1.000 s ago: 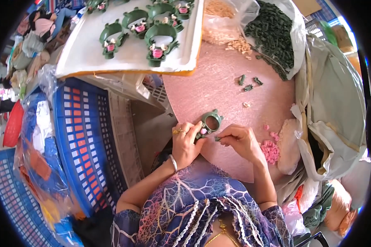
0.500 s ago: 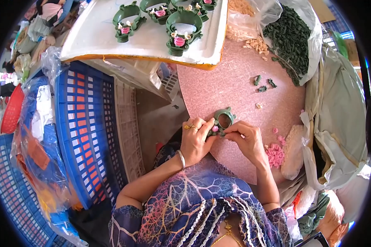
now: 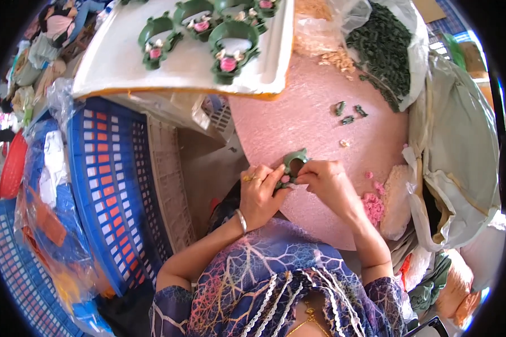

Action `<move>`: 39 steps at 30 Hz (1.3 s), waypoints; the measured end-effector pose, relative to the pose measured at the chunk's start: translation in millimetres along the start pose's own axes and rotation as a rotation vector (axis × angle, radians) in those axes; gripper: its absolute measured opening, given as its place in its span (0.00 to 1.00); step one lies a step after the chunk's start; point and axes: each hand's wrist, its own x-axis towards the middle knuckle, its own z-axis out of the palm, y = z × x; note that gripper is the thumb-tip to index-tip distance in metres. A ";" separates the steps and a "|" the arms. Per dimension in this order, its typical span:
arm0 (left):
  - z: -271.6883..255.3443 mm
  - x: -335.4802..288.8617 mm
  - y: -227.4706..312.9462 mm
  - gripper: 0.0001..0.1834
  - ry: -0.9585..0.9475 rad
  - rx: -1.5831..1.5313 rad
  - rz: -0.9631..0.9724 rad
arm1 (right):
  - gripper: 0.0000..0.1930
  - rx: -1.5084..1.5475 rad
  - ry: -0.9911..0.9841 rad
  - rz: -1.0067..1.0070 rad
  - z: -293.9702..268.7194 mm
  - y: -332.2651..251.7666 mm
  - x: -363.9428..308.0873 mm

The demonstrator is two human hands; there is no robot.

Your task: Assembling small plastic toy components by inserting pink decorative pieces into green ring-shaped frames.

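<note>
Over the near edge of the pink table my left hand (image 3: 260,194) pinches a green ring-shaped ornament (image 3: 296,158) by its near-left side. A small pink flower (image 3: 285,179) sits on it beside those fingertips. My right hand (image 3: 334,182) has its thumb and fingers closed at the ring's right edge, and its knuckles hide part of the ornament. Any tiny part between the right fingertips is hidden. Just beyond, a small cream piece (image 3: 344,143) and a few green pieces (image 3: 347,119) lie on the table.
Similar green ornaments (image 3: 235,48) with pink flowers stand on a white tray (image 3: 112,67) at the far left. A bag of green pieces (image 3: 379,50) lies at the back right. Pink flowers (image 3: 373,206) are piled near my right forearm. A blue basket (image 3: 115,196) stands left.
My right hand has turned inward over the ring's right edge and now covers more of it. The left hand keeps its pinch. The whole view has shifted slightly.
</note>
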 end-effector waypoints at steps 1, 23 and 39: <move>2.5 0.1 -2.2 0.24 0.006 0.001 0.000 | 0.05 -0.029 0.021 -0.074 1.8 1.6 -0.4; 6.4 -6.7 -5.3 0.29 -0.002 0.005 -0.020 | 0.14 -0.424 0.625 -0.037 -43.8 73.2 94.0; -3.3 -1.5 0.1 0.28 -0.010 -0.023 -0.047 | 0.12 0.649 -0.299 -0.127 -27.5 39.2 28.4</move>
